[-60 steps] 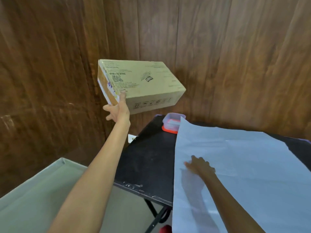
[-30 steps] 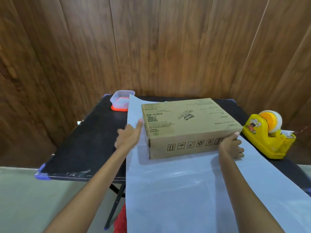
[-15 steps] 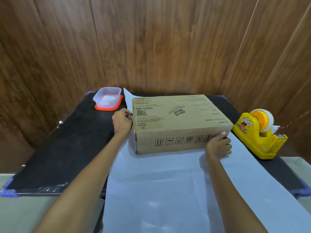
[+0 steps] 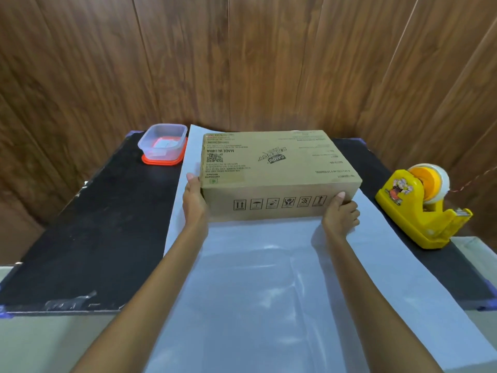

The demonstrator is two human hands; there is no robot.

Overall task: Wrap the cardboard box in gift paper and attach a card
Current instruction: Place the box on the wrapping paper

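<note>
A brown printed cardboard box [image 4: 277, 170] lies flat on a pale blue sheet of gift paper [image 4: 255, 286], toward the sheet's far end. My left hand [image 4: 193, 200] presses flat against the box's left end, fingers straight. At the box's near right corner, my right hand [image 4: 340, 214] grips it, thumb on the front face and fingers curled round the corner. The paper runs from the table's back edge toward me and hangs over the front edge. A clear plastic container [image 4: 162, 144] at the back left holds a small white piece, perhaps a card.
The black table [image 4: 94, 224] stands against a wooden panel wall. A yellow tape dispenser [image 4: 419, 208] sits on the right, close to the paper's edge. The container rests on an orange lid beside the paper's left edge.
The box went from held up in my left hand to lying on the paper. My right hand left the paper for the box's right corner, my left now on its end.
</note>
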